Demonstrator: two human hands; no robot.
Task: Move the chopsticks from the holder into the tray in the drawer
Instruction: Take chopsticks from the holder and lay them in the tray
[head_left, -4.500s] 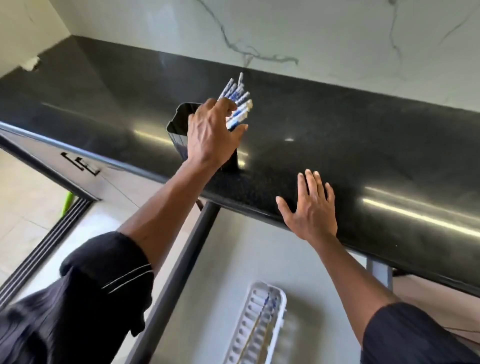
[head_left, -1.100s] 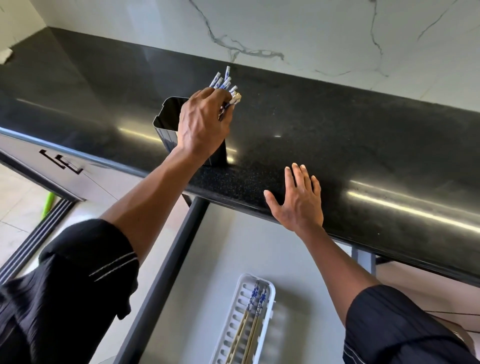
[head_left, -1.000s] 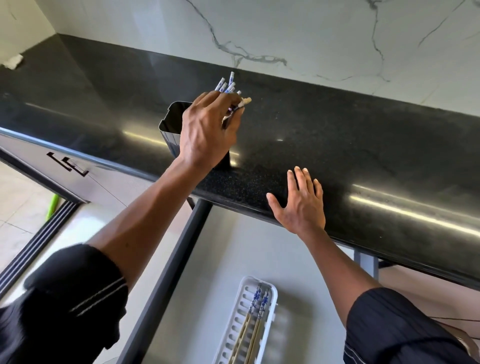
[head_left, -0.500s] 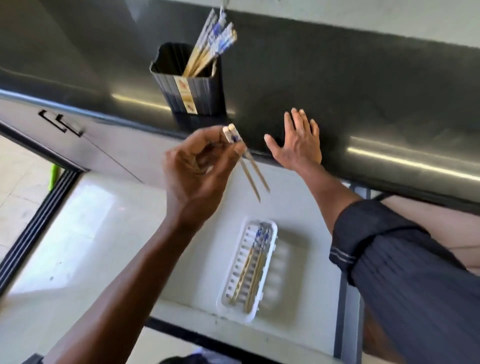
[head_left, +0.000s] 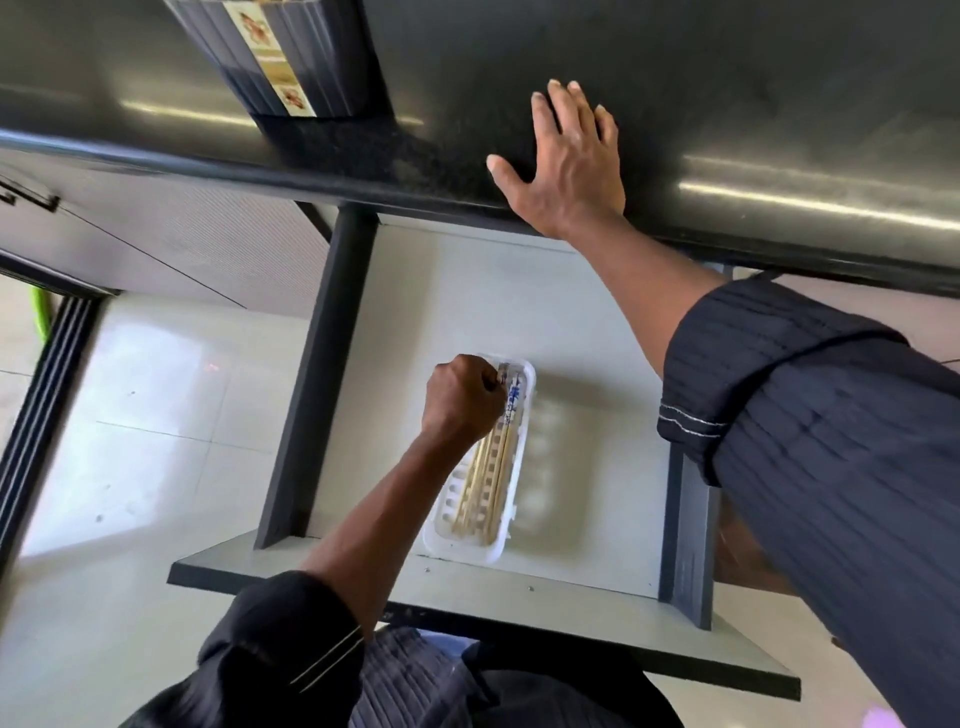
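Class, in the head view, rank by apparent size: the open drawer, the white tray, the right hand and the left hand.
1. drawer.
2. white tray and right hand, flat on the counter: look alike, and the hand is nearer the camera, so unranked.
3. left hand, gripping chopsticks: smallest.

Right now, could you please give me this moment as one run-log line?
left hand: grips chopsticks in tray | right hand: flat on countertop | drawer: open | holder: on countertop
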